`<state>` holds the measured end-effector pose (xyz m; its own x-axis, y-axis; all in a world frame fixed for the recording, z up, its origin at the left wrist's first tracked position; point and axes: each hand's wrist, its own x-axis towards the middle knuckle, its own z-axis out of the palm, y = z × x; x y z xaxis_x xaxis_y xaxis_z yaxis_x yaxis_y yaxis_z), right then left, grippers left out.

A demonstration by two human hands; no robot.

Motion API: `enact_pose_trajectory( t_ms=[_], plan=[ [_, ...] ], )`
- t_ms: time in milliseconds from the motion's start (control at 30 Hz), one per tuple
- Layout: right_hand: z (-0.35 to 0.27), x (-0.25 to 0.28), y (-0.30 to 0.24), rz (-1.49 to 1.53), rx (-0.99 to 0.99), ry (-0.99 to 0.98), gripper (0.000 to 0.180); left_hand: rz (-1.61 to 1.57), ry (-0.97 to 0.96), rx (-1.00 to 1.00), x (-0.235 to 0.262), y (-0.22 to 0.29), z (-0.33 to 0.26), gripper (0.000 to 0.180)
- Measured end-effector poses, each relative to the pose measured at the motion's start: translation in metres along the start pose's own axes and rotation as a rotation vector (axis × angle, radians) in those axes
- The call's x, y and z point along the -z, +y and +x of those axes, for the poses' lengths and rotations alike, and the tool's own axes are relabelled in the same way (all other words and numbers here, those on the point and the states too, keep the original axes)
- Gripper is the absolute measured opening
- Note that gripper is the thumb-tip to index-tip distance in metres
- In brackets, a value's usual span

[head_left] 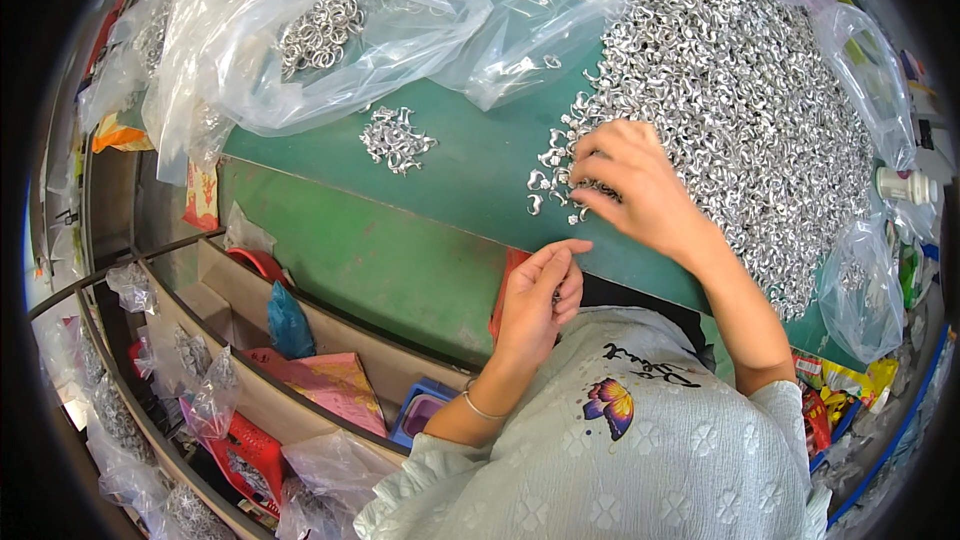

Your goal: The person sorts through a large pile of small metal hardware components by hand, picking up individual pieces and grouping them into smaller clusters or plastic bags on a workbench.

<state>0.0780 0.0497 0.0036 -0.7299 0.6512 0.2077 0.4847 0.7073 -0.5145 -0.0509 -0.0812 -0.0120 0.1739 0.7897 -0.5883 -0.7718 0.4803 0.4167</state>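
A wide heap of small silver claw-shaped clasps (740, 90) covers the right side of the green tabletop (470, 175). At the heap's left edge my right hand (635, 180) reaches down, fingers curved and thumb apart from them. A few shaded clasps show in the gap between thumb and fingers; whether it grips one is hidden. My left hand (545, 290) is held in front of the table's near edge, its fingers curled inward and the index finger stretched out. Something small and dark shows within its curled fingers, too small to make out. Several loose clasps (545, 180) lie left of my right hand.
A small separate pile of silver pieces (397, 140) lies left of the heap. Behind it, an open clear plastic bag (430, 0) holds silver rings (322, 32). Below left, a divided wooden shelf (290, 370) holds bags, a red box and a blue container (420, 410).
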Motion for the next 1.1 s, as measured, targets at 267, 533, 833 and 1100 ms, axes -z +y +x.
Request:
enact_pose_trajectory(
  t_ms=[267,533,833,1100],
  plan=[
    [0.002,-0.021,-0.009,-0.232,0.11,0.006,0.014,-0.024,-0.042,-0.019,0.004,-0.001,0.0,0.026],
    [-0.003,0.008,-0.009,0.214,-0.073,-0.05,0.008,-0.161,0.009,-0.068,0.002,-0.003,0.005,0.031],
    [0.012,-0.013,-0.005,-0.171,0.016,0.029,0.011,-0.143,-0.059,-0.026,0.002,-0.005,0.002,0.025],
    [0.005,-0.015,-0.007,-0.192,-0.024,0.06,0.005,-0.132,-0.081,-0.022,0.004,-0.005,0.004,0.026]
  ],
)
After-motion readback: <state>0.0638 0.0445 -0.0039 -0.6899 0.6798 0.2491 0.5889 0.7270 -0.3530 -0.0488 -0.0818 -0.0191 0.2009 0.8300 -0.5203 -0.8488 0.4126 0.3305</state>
